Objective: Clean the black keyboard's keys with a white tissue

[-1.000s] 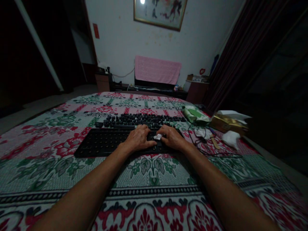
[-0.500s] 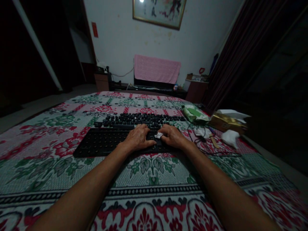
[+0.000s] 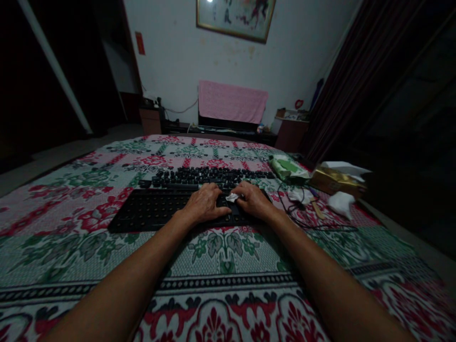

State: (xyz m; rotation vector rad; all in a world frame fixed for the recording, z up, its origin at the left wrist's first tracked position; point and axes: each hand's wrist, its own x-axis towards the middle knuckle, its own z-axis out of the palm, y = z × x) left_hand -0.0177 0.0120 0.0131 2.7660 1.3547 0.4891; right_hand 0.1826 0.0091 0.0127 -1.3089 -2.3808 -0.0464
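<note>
Kbd (image 3: 149, 209), black, rows of bare key posts showing, lies flat on the patterned tablecloth (image 3: 228, 259) in front of the person; long axis runs L to R across the view, one long edge toward the person; can't tell which long edge is its top; L hand (image 3: 204, 204) rests on it R of centre, thumb out to the R, apart from the fingers; R hand (image 3: 255, 202) is over the R part, thumb & fingers pinched on a small white tissue (image 3: 232, 197) btwn the hands; loose black keycaps (image 3: 210, 175) in a long band just beyond the far edge, approx. parallel w/ it; off to the R: green-white packet (image 3: 289, 167), print too blurred to read; gold box (image 3: 333, 180); wooden stick (image 3: 318, 210); red strip (image 3: 140, 43) on the wall, marks too small to read.
</note>
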